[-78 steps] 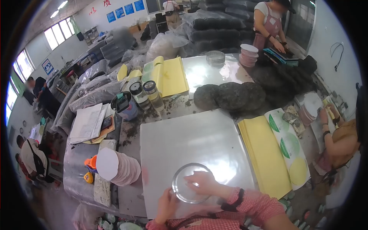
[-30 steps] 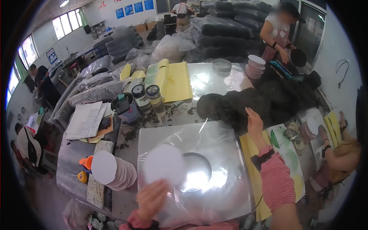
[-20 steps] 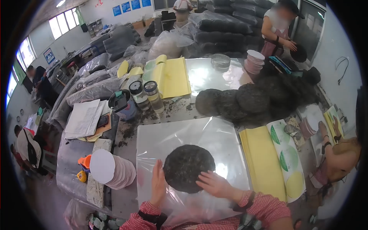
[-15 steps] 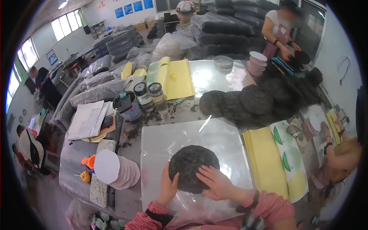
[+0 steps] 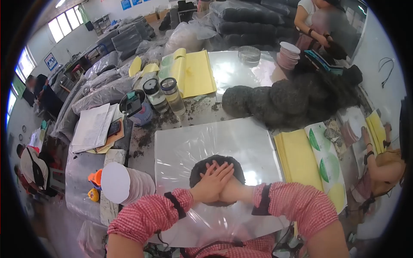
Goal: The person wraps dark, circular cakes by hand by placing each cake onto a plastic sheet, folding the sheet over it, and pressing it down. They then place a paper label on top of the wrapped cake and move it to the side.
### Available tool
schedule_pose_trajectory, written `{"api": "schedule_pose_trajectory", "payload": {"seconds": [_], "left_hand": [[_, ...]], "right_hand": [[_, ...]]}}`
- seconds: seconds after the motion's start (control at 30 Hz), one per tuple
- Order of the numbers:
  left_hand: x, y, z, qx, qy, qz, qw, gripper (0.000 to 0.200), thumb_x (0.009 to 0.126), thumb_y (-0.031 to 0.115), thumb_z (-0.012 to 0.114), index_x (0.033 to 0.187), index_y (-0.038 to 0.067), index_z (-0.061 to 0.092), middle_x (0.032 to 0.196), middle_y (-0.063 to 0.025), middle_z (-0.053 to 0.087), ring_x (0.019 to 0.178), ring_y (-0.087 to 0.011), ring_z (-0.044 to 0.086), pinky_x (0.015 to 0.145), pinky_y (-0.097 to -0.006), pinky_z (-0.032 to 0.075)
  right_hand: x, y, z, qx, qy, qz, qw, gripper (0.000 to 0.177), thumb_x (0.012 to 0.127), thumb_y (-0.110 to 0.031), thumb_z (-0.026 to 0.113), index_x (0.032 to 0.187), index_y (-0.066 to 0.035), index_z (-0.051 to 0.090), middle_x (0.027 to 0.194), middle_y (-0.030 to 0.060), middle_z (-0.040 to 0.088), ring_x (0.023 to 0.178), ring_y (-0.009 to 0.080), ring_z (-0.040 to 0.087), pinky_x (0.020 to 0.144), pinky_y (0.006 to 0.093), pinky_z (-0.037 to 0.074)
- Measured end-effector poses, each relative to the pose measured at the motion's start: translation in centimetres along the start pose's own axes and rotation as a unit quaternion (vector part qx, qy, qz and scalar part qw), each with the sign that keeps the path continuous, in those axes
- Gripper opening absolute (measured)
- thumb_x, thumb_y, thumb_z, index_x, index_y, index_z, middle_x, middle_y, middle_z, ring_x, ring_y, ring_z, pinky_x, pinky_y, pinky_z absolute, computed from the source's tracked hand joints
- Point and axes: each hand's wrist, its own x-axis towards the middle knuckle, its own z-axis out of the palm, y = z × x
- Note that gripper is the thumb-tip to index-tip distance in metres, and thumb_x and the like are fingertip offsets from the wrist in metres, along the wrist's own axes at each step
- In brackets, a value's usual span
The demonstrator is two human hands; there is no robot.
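Observation:
A dark round pressed cake (image 5: pixel 224 160) lies on a clear plastic sheet (image 5: pixel 202 137) spread over the metal table. Both my hands rest flat on top of the cake, one over the other. My left hand (image 5: pixel 213 180) is on top with its fingers spread. My right hand (image 5: pixel 232 192) lies under it, mostly covered, palm down on the cake. Red checked sleeves cover both forearms. Only the cake's upper rim and sides show around the hands.
A pile of dark cakes (image 5: pixel 275 101) sits behind the sheet. Yellow paper (image 5: pixel 297 159) and round green labels (image 5: pixel 325 159) lie to the right, white paper discs (image 5: pixel 122 185) to the left. Two jars (image 5: pixel 165 96) stand behind. A co-worker's arm (image 5: pixel 378 159) is at the right, another person (image 5: pixel 314 21) at the back.
The glass ring and white disc seen earlier are gone from the sheet and a dark cake lies there. My hands moved from its edges to stack flat on its top.

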Motion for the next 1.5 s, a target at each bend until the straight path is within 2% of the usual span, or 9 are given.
{"api": "schedule_pose_trajectory", "payload": {"seconds": [0.47,0.67,0.73,0.8,0.93,1.07,1.27,1.33,1.5], "left_hand": [[-1.8,2.0,-0.9,-0.015,0.127,-0.059,0.990,0.068,0.072,0.001,0.068,0.138,0.003,0.053,0.142,-0.0202,0.052,0.136,-0.0388,0.047,0.115,-0.0475,0.035],[-16.8,0.7,-0.8,-0.063,0.332,-0.449,0.827,0.045,0.090,0.013,0.067,0.129,-0.004,0.051,0.116,-0.0230,0.064,0.106,-0.0327,0.064,0.091,-0.0430,0.051],[-18.6,1.3,-0.2,-0.478,0.164,-0.554,0.662,0.039,0.095,0.015,0.066,0.128,-0.003,0.053,0.095,-0.0134,0.068,0.080,-0.0225,0.067,0.072,-0.0337,0.054],[-17.9,1.5,-2.8,-0.522,0.208,-0.481,0.673,0.034,0.098,0.016,0.064,0.125,-0.003,0.056,0.090,-0.0102,0.068,0.074,-0.0189,0.066,0.067,-0.0297,0.053],[-17.4,2.4,-6.2,-0.595,0.511,-0.284,0.552,0.022,0.102,0.015,0.058,0.117,0.000,0.063,0.087,-0.0086,0.068,0.073,-0.0154,0.067,0.064,-0.0266,0.053],[-21.0,0.0,6.3,-0.062,0.309,-0.377,0.871,0.048,0.095,0.024,0.070,0.132,-0.004,0.055,0.108,-0.0171,0.068,0.098,-0.0310,0.069,0.086,-0.0402,0.055],[-11.2,4.2,1.0,-0.233,0.336,-0.227,0.884,0.120,0.062,0.032,0.097,0.151,-0.009,0.028,0.153,-0.0265,0.037,0.141,-0.0385,0.042,0.116,-0.0436,0.036],[-8.5,4.9,1.6,-0.185,0.266,-0.163,0.932,0.126,0.060,0.035,0.097,0.152,-0.009,0.023,0.153,-0.0266,0.037,0.141,-0.0389,0.041,0.117,-0.0449,0.034],[-8.5,5.6,2.1,-0.157,0.267,-0.165,0.936,0.132,0.058,0.043,0.096,0.156,-0.001,0.019,0.157,-0.0280,0.028,0.142,-0.0429,0.035,0.115,-0.0479,0.036]], "right_hand": [[0.6,3.4,5.2,-0.131,0.037,0.024,0.990,0.068,0.086,-0.028,0.068,0.145,-0.004,0.046,0.151,0.0231,0.043,0.140,0.0492,0.034,0.111,0.0652,0.030],[-13.8,1.9,-2.3,-0.070,0.477,0.297,0.824,0.056,0.082,-0.012,0.076,0.131,0.003,0.054,0.115,0.0194,0.067,0.108,0.0315,0.065,0.094,0.0444,0.050],[-15.3,1.6,-3.5,0.063,0.377,0.362,0.850,0.052,0.084,-0.010,0.075,0.130,0.004,0.055,0.101,0.0167,0.069,0.094,0.0263,0.067,0.084,0.0395,0.053],[-15.8,-0.1,-5.8,0.195,0.266,0.417,0.847,0.049,0.086,-0.008,0.074,0.130,0.004,0.056,0.087,0.0141,0.071,0.080,0.0212,0.069,0.074,0.0346,0.055],[-16.9,0.4,-12.7,0.436,0.526,0.228,0.694,0.037,0.093,-0.011,0.068,0.127,0.002,0.059,0.076,0.0070,0.069,0.068,0.0127,0.067,0.065,0.0239,0.055],[-19.6,9.6,-6.5,0.468,0.517,0.330,0.637,0.036,0.098,-0.020,0.063,0.124,0.004,0.059,0.085,0.0106,0.070,0.077,0.0185,0.070,0.072,0.0316,0.059],[-12.5,9.1,-5.3,0.740,0.375,0.310,0.465,0.043,0.097,-0.024,0.066,0.126,0.006,0.060,0.095,0.0141,0.072,0.091,0.0240,0.072,0.080,0.0352,0.059],[-9.4,7.6,-6.2,0.460,0.353,0.316,0.751,0.044,0.095,-0.018,0.069,0.130,0.006,0.058,0.098,0.0144,0.073,0.090,0.0217,0.071,0.079,0.0327,0.057],[-13.5,7.3,-10.4,0.444,0.480,0.227,0.722,0.039,0.092,-0.007,0.070,0.129,0.003,0.061,0.100,0.0122,0.073,0.085,0.0171,0.068,0.077,0.0304,0.056]]}}
